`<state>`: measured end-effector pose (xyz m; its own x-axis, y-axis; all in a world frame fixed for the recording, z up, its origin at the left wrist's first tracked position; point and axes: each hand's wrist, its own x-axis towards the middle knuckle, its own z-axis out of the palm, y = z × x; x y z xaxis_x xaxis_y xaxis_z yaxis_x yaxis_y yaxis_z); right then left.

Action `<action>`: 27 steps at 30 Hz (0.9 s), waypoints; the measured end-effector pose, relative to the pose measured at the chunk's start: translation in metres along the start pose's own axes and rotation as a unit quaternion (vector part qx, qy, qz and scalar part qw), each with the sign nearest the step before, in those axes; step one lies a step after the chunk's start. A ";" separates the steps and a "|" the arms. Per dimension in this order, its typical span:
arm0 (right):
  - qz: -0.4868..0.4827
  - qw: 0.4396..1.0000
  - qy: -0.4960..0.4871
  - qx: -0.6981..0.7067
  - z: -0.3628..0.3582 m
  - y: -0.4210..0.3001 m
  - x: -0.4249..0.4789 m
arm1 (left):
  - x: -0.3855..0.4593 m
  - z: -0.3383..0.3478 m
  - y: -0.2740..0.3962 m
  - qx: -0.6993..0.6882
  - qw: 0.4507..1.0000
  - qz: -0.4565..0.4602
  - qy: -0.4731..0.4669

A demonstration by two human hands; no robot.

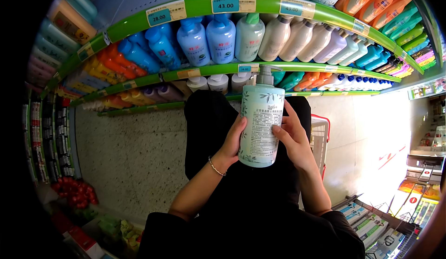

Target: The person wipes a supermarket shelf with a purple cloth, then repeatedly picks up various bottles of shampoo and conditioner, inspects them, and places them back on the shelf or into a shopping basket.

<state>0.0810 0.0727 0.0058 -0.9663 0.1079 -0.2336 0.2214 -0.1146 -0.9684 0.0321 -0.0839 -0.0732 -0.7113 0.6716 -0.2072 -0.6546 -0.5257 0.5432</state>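
Note:
Between my two hands is a pale green pump bottle (262, 126), its printed back label facing up at me. The bottle is nearly upright in view, over my lap, with a grey pump head (266, 76) on top. My left hand (232, 138), with a beaded bracelet at the wrist, grips the bottle's left side. My right hand (295, 138) holds the right side, its thumb lying on the label's edge. The fingers behind the bottle are partly hidden.
Ahead stand green-edged shelves (205, 71) with price tags and rows of bottles, among them blue pump bottles (221, 39) and beige ones (275, 37). A shopping basket (318, 137) with a red handle rests on the floor to my right. Packaged goods on a wire rack (371, 224) are at lower right.

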 end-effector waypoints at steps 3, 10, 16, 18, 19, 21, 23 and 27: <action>0.012 1.000 0.009 -0.003 -0.010 0.011 0.002 | -0.002 -0.008 -0.002 -0.045 0.998 -0.034 -0.029; 0.048 0.995 0.041 0.080 -0.012 0.032 0.018 | -0.010 -0.016 -0.015 -0.083 0.992 -0.100 0.007; 0.128 0.984 0.030 0.124 -0.009 0.065 0.034 | -0.009 -0.002 -0.020 -0.202 0.967 -0.139 0.069; 0.167 0.976 0.039 0.136 -0.008 0.073 0.036 | -0.009 0.000 -0.017 -0.237 0.956 -0.163 0.053; 0.187 0.971 0.042 0.141 -0.008 0.074 0.037 | -0.009 0.000 -0.017 -0.248 0.951 -0.172 0.061; 0.217 0.966 0.043 0.137 -0.007 0.071 0.035 | -0.011 -0.001 -0.017 -0.270 0.941 -0.190 0.079; 0.250 0.955 0.043 0.152 -0.007 0.070 0.033 | -0.009 0.003 -0.016 -0.295 0.928 -0.200 0.108; 0.236 0.953 0.040 0.186 -0.015 0.087 0.031 | -0.004 0.001 -0.015 -0.278 0.932 -0.209 0.106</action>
<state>0.0728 0.0804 -0.0872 -0.7544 0.0317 -0.6557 0.5524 -0.5090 -0.6601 0.0450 -0.0782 -0.0797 -0.3613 0.7907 -0.4942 -0.8747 -0.4710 -0.1141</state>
